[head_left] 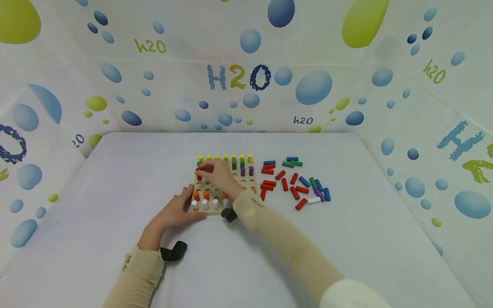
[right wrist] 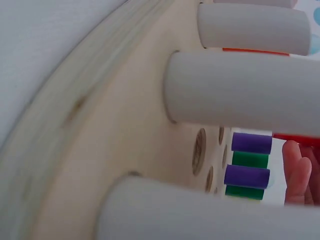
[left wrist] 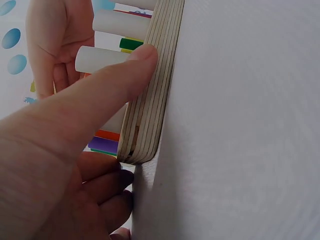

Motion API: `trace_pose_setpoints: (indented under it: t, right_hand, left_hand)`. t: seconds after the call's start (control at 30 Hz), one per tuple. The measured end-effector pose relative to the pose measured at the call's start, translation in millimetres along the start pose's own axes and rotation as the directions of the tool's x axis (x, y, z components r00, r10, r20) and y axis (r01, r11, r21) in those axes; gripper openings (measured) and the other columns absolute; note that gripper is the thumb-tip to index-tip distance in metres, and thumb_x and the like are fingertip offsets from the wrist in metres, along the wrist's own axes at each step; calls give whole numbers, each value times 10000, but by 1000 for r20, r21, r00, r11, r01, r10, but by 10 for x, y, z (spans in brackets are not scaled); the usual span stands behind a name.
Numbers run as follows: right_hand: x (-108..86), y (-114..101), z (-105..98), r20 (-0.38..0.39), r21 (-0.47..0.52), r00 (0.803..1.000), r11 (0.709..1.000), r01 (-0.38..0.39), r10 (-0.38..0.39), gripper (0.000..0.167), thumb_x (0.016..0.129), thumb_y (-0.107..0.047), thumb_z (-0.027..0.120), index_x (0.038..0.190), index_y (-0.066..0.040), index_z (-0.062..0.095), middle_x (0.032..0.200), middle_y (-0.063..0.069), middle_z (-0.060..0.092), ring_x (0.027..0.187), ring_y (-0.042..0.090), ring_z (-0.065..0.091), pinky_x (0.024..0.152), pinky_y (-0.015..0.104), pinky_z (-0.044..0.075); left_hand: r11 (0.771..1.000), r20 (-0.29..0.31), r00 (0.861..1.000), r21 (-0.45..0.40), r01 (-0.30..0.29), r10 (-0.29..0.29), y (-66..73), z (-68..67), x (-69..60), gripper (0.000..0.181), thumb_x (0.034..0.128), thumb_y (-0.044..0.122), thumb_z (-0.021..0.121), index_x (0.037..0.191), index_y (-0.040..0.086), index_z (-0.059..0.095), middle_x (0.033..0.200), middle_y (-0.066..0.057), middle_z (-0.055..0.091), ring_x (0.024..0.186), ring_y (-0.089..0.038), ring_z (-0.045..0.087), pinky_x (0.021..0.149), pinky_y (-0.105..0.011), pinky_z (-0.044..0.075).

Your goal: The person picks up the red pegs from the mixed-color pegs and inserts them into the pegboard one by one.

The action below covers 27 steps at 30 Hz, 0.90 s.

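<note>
On a white-covered table (head_left: 115, 179), a person works at a wooden pegboard (left wrist: 156, 87) that lies just left of the middle of the table. The person's right hand (head_left: 221, 173) reaches across the board and pinches a red peg (head_left: 199, 176) between thumb and fingertips, close to the board's left edge; I cannot tell whether that peg is seated in a hole. The left hand (head_left: 175, 210) spreads around the board's near-left corner, thumb laid against the near edge, fingers at the left edge, with no peg in it. The work looks partly done. Yellow pegs (head_left: 242, 157) stand all along the far edge. Behind the near edge are white pegs (head_left: 205, 204), then orange pegs (head_left: 197, 195) with a gap among them. Green pegs (head_left: 234, 164) and two purple pegs (head_left: 243, 171) stand towards the far-right corner. Several middle holes are bare, though the right arm hides others. Left to place, I judge, are the loose pegs scattered off the board's right edge: mostly red pegs (head_left: 285, 184), some blue pegs (head_left: 327, 194), a few green, one purple and one white.
</note>
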State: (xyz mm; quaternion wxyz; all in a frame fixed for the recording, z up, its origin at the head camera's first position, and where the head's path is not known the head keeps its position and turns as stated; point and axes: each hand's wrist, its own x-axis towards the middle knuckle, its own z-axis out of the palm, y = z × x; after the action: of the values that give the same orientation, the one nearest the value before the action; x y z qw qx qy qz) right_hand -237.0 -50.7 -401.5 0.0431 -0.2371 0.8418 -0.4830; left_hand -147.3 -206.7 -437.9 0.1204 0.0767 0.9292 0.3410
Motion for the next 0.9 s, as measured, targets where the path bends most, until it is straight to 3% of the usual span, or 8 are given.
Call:
trace_pose_setpoints:
  t: [0.27, 0.5, 0.9]
  right_hand:
    - [22, 19, 78, -6, -66, 1000, 998, -20, 20, 170, 837, -213, 672, 948, -88, 702, 875, -23, 662, 758, 74, 549, 653, 133, 450]
    - [26, 70, 127, 35, -103, 997, 993, -65, 69, 167, 849, -226, 657, 955, -103, 698, 862, -53, 660, 756, 45, 556, 653, 139, 455]
    - [12, 107, 157, 68, -102, 997, 994, -37, 44, 176, 852, -218, 655, 965, -88, 692, 869, -38, 665, 756, 38, 563, 657, 130, 462]
  left_hand:
    - [1000, -11, 1000, 2, -22, 22, -2, 1, -5, 1058, 744, 494, 700, 1451, -13, 99, 1493, -222, 106, 1361, -393, 49, 1083, -554, 48]
    - [999, -17, 999, 13, -41, 42, 31, -10, -14, 1038, 756, 453, 708, 1440, -45, 106, 1480, -252, 118, 1354, -406, 74, 1078, -563, 59]
    - [999, -17, 999, 12, -39, 39, 26, -5, -17, 1033, 757, 443, 710, 1439, -45, 106, 1481, -250, 118, 1351, -416, 70, 1074, -570, 61]
